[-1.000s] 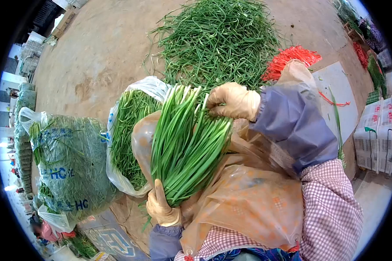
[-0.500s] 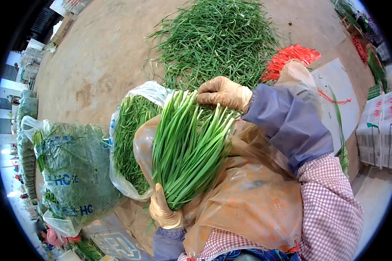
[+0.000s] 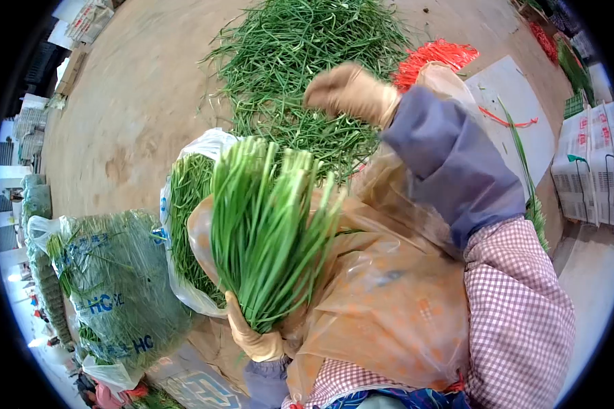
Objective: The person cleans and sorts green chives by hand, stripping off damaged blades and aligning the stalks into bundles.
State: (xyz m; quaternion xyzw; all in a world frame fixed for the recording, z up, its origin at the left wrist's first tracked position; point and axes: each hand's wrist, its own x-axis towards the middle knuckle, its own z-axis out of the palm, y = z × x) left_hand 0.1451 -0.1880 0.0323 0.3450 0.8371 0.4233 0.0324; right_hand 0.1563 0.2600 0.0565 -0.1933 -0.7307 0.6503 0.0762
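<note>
two gloved hands show. the left hand (image 3: 256,339), lower centre, holds one bunch (image 3: 262,245) by its lower end, pale ends up, mid-frame. the right hand (image 3: 351,94), upper centre, is blurred; its grip i cannot tell. one pile (image 3: 307,41) lies at top centre, one red bundle (image 3: 436,60) upper right, two bags (image 3: 126,279) left of the bunch.

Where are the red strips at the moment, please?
In the head view, the red strips lie at upper right, between the loose green pile and the white board.
</note>
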